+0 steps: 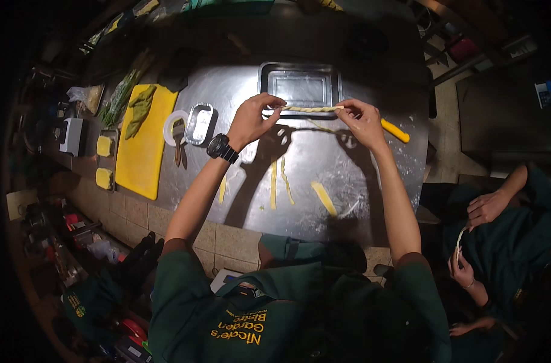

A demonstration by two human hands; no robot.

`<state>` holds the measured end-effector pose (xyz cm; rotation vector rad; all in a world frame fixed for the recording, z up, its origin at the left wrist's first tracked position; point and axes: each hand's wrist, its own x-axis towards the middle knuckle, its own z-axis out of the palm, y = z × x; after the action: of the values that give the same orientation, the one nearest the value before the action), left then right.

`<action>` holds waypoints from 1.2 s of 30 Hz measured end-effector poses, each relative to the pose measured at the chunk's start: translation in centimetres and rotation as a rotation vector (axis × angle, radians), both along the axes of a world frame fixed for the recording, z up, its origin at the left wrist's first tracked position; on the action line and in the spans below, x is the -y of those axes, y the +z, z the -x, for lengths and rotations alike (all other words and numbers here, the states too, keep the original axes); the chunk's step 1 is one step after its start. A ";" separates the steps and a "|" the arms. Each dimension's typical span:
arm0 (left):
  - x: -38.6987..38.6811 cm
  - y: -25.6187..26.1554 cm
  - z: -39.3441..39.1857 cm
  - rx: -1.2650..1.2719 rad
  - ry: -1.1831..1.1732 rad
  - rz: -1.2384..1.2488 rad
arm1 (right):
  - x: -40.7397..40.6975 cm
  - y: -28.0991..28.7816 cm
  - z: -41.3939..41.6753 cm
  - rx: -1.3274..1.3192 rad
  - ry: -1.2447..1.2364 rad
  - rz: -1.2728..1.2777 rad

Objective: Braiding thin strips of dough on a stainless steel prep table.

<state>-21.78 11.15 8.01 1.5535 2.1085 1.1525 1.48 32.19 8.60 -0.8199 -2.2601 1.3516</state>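
A twisted strip of pale dough (312, 109) is stretched level between my two hands, held above the steel worktable. My left hand (257, 115), with a black watch at the wrist, pinches one end. The other end is pinched by my right hand (361, 119). Just behind the twist lies a rectangular metal tray (298, 84), its near rim partly hidden by the dough and my fingers. Nearer me on the table are a long flat dough strip (273, 186), a thin twisted strip (286, 181) and a wider piece of dough (323, 198).
A yellow-handled tool (395, 130) lies right of my right hand. To the left are a foil container (199, 123), a brush (178, 140) on a white bowl (167, 128), and a yellow cutting board (141, 177) bearing a cloth (140, 111). At right, a co-worker's hands (461, 272) hold a dough twist.
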 end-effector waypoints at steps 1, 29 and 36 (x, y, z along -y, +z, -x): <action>-1.2 0.0 0.8 0.007 -0.002 0.039 | -1.2 -0.5 0.9 -0.004 -0.003 -0.009; -9.7 -9.0 11.4 -0.690 -0.096 0.300 | -11.0 -9.9 10.9 0.277 0.105 -0.523; -10.3 -8.9 10.9 -0.696 -0.053 0.252 | -10.5 -10.2 11.0 0.392 0.084 -0.600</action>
<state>-32.63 21.44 -0.91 2.0610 2.4609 0.3081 -9.48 42.74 -1.60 -0.8220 -2.8024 0.4927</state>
